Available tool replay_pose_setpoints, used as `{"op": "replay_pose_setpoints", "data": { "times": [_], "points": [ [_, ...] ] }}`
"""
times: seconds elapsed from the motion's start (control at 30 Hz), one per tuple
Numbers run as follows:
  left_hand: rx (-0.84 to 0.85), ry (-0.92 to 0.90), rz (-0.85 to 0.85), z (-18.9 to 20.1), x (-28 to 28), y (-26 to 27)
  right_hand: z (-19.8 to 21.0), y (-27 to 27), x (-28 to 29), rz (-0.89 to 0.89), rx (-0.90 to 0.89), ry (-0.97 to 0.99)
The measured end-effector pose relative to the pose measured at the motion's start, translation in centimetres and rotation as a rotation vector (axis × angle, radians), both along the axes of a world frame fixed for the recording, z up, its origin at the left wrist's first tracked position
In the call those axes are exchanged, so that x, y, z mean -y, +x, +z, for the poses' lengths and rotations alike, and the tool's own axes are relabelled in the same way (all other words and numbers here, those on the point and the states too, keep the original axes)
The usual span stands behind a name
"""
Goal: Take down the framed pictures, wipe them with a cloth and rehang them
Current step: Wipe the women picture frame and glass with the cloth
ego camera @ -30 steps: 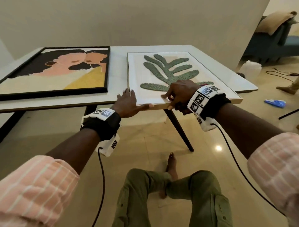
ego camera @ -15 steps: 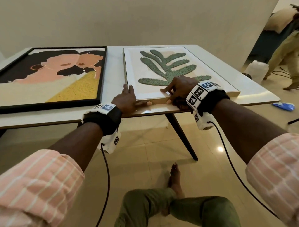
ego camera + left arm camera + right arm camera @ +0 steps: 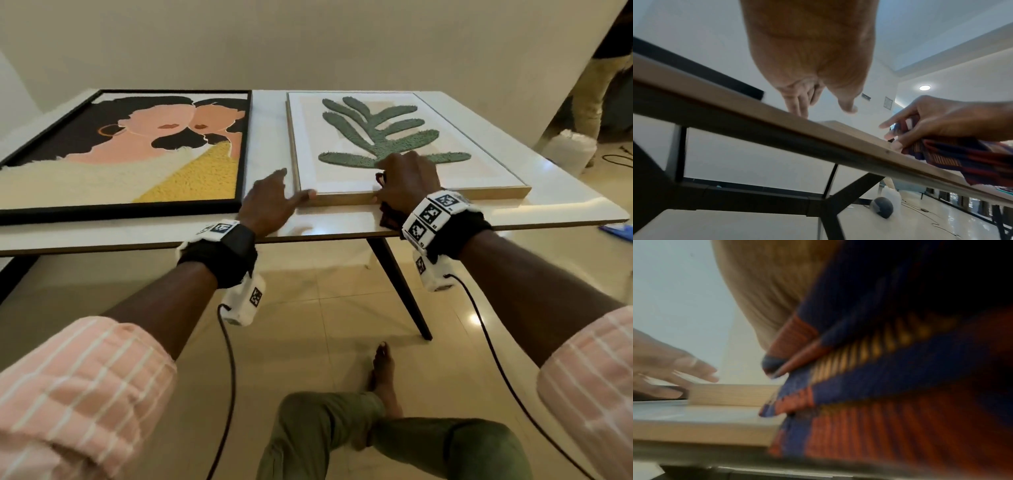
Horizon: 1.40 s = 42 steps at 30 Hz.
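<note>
White table (image 3: 548, 192), two framed pictures flat on top, side by side, apart. Black-framed portrait (image 3: 130, 150) on left half. Wood-framed leaf picture (image 3: 404, 144) on right half, near edge set back from table edge. Left hand (image 3: 270, 202) at leaf picture's near left corner, fingers straight and spread, thumb touching wood edge. Right hand (image 3: 407, 181) on near frame edge, fingers curled round striped red-and-blue cloth (image 3: 953, 155), bunched under palm against frame, trailing over table edge.
</note>
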<state>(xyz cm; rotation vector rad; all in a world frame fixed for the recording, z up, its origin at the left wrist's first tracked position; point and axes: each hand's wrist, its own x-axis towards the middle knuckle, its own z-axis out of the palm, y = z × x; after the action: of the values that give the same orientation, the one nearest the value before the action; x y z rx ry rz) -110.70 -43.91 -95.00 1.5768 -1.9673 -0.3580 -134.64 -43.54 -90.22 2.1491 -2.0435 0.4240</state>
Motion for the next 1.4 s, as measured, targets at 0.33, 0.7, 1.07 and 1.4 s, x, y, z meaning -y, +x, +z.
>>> {"op": "replay_pose_setpoints", "data": {
  "times": [0.33, 0.7, 1.07, 1.4],
  "points": [
    [0.074, -0.253, 0.887, 1.1, -2.7, 24.9, 0.1, 19.4, 0.1, 0.012, 0.962, 0.255],
    [0.080, -0.014, 1.140, -2.2, -0.7, 36.2, -3.0, 26.4, 3.7, -0.195, 0.845, 0.172],
    [-0.103, -0.085, 1.276, -1.4, -1.6, 35.6, -0.1, 25.0, 6.8, -0.034, 0.993, 0.417],
    [-0.341, -0.165, 1.320, -1.1, -2.3, 36.0, -2.7, 26.1, 3.6, -0.241, 0.834, 0.123]
  ]
}}
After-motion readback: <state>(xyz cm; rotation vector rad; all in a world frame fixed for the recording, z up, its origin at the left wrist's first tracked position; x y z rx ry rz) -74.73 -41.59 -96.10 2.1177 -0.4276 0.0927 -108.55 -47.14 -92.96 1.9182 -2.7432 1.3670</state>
